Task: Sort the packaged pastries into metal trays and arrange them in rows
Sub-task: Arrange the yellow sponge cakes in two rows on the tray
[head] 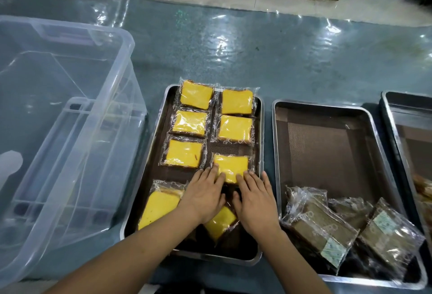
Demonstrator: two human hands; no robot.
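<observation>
Both flat hands, left (205, 196) and right (256, 200), press a cake (231, 167) into its row; next, straighten the near loose cakes (159, 209).

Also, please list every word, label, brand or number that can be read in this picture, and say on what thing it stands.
None can be read.
Wrappers of the yellow cake slices: a faint printed pattern along the edges, too small to read.
White labels on the brown pastry packs: greenish print, too blurred to read.
Metal trays and clear plastic bin: no text visible.
</observation>
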